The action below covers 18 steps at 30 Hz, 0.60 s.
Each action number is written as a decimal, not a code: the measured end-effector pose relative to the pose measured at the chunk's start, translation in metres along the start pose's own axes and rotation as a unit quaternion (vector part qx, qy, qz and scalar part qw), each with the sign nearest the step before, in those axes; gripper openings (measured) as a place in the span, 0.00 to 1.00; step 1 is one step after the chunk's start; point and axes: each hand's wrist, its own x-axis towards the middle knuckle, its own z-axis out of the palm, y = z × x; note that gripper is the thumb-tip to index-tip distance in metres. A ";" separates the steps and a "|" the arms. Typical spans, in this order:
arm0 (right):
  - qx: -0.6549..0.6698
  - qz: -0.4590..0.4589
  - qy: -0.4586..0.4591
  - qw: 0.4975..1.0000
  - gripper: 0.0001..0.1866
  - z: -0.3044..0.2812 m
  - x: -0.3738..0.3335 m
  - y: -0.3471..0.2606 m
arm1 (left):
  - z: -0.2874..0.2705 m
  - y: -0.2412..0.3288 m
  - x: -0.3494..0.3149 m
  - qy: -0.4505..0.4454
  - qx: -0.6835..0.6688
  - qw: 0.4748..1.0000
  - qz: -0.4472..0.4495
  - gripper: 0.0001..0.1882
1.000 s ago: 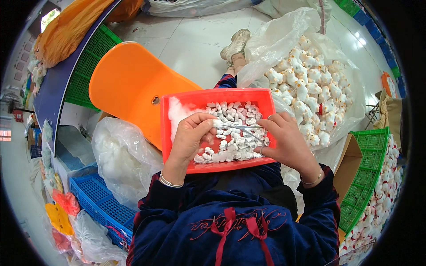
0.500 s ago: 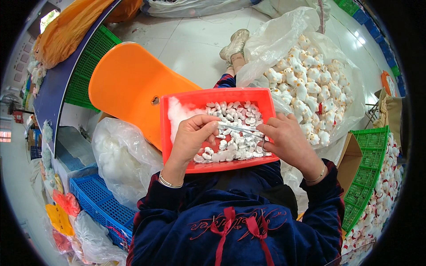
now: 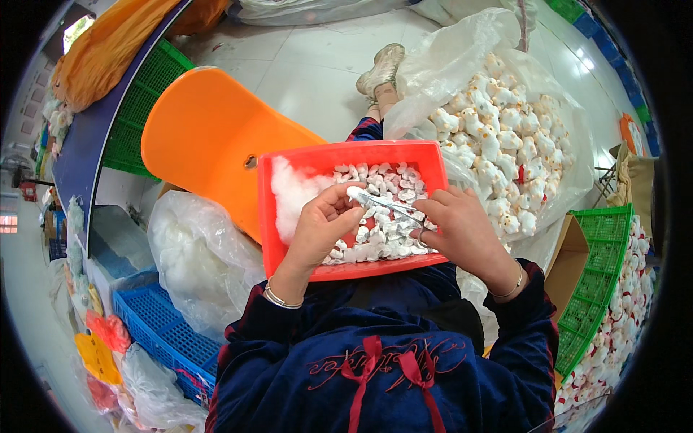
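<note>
A red plastic tray [image 3: 427, 149] rests on my lap, with many small white fabric pieces [image 3: 386, 249] in it and a heap of white stuffing [image 3: 287, 195] at its left end. Over the tray, my left hand [image 3: 323, 220] pinches one small white fabric piece [image 3: 355, 193] between thumb and fingers. My right hand [image 3: 462, 227] holds slim metal forceps [image 3: 391, 206] by their ring handles. Their tips reach leftward to the piece in my left hand. Whether the tips are inside the piece or only against it, I cannot tell.
An orange chair [image 3: 209, 137] stands beyond the tray on the left. A clear bag of stuffing [image 3: 191, 252] and a blue crate [image 3: 166, 325] sit at my left. On the right are a large bag of white plush toys [image 3: 498, 144] and a green crate [image 3: 595, 274].
The forceps have tilted, and their jaws look more spread. The white piece now shows above my left fingertips. My left hand has shifted slightly right; the right hand has dipped a little.
</note>
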 end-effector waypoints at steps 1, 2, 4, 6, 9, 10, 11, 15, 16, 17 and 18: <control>0.003 -0.001 -0.003 1.000 0.19 0.001 -0.001 -0.001 | 0.002 0.000 0.000 0.012 -0.005 1.000 0.011 0.15; 0.006 -0.003 -0.006 1.000 0.19 0.001 -0.002 -0.002 | -0.001 -0.003 0.000 0.011 0.020 1.000 0.020 0.14; 0.013 -0.004 -0.004 1.000 0.19 0.003 -0.004 -0.003 | -0.009 -0.009 0.001 0.007 0.071 0.997 0.038 0.14; 0.021 -0.007 0.004 1.000 0.19 0.006 -0.004 -0.004 | -0.008 -0.012 0.001 0.009 0.079 0.996 0.039 0.13; 0.135 0.024 -0.016 0.990 0.19 0.013 -0.002 -0.005 | -0.004 -0.012 0.000 0.010 0.087 0.994 0.059 0.12; 0.149 0.023 -0.011 0.989 0.19 0.015 -0.002 -0.006 | -0.002 -0.011 -0.001 0.010 0.090 0.994 0.069 0.12; 0.163 0.023 -0.007 0.986 0.19 0.017 -0.003 -0.008 | -0.003 -0.012 0.000 0.010 0.089 0.993 0.076 0.12; 0.176 0.002 0.020 0.984 0.22 0.031 -0.005 -0.002 | -0.003 -0.015 -0.004 0.029 0.074 0.994 0.081 0.11; 0.153 -0.007 0.020 0.988 0.21 0.028 -0.006 0.000 | -0.002 -0.014 -0.004 0.038 0.066 0.994 0.077 0.11; 0.128 -0.016 0.019 0.991 0.20 0.024 -0.007 0.002 | -0.004 -0.016 -0.003 0.045 0.052 0.995 0.074 0.10; 0.104 -0.025 0.017 0.994 0.19 0.020 -0.007 0.004 | -0.007 -0.019 -0.001 0.054 0.038 0.995 0.071 0.10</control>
